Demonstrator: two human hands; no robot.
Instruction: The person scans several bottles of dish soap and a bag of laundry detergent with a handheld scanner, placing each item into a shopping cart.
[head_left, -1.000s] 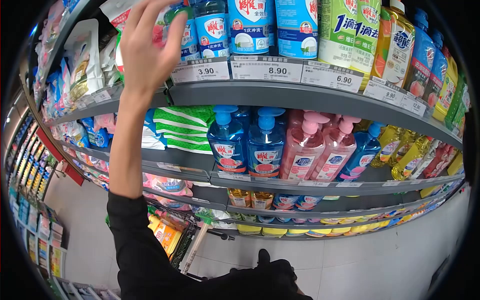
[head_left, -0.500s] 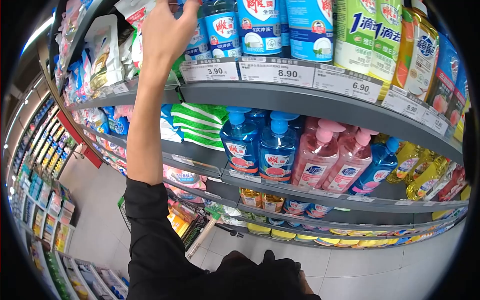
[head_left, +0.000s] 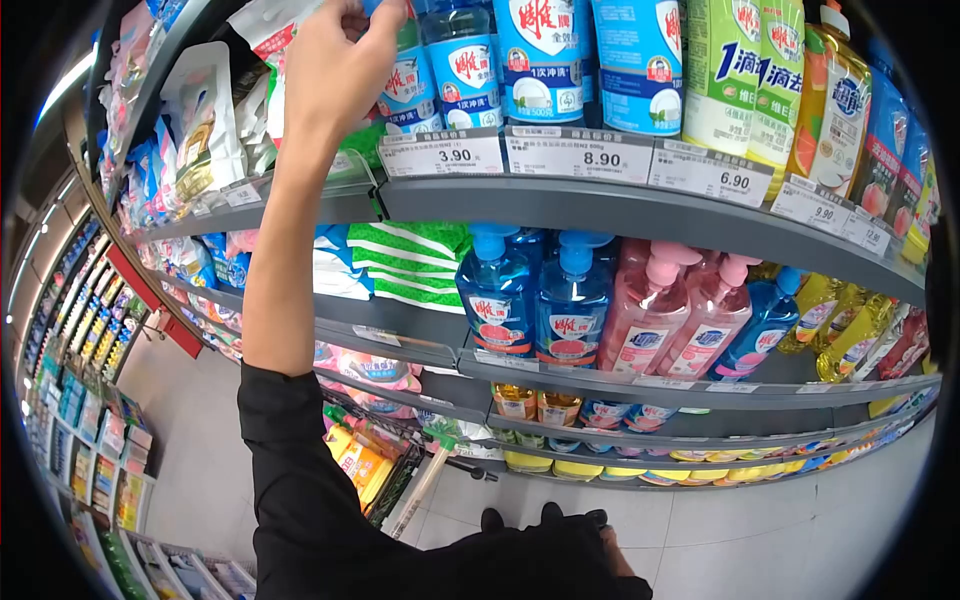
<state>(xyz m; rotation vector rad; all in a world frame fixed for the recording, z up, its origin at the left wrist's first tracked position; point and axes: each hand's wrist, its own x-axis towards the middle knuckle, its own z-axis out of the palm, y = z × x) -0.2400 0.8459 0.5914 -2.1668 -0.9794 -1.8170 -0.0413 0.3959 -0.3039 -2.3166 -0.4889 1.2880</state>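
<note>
My left hand (head_left: 345, 65) reaches up to the upper shelf at the top of the view. Its fingers are closed at the blue cap of a dish soap bottle (head_left: 408, 85) with a light blue label, partly cut off by the frame edge. Beside that bottle stand more blue dish soap bottles (head_left: 468, 75), one large one (head_left: 540, 60) and green-labelled bottles (head_left: 717, 80). Low at the right of my dark clothing, my right hand (head_left: 612, 550) shows only in part. Its fingers are hidden, near a small dark object I cannot make out.
Price tags (head_left: 580, 158) line the shelf edge. Below stand blue pump bottles (head_left: 570, 310) and pink pump bottles (head_left: 645, 310). A shopping cart (head_left: 425, 485) holding yellow packages (head_left: 365, 470) is beneath my arm. Bagged goods (head_left: 200, 130) fill the shelf's left part.
The view has shifted, so the shelves sit slightly lower and further right. My left hand's fingers have drawn together at the bottle's cap.
</note>
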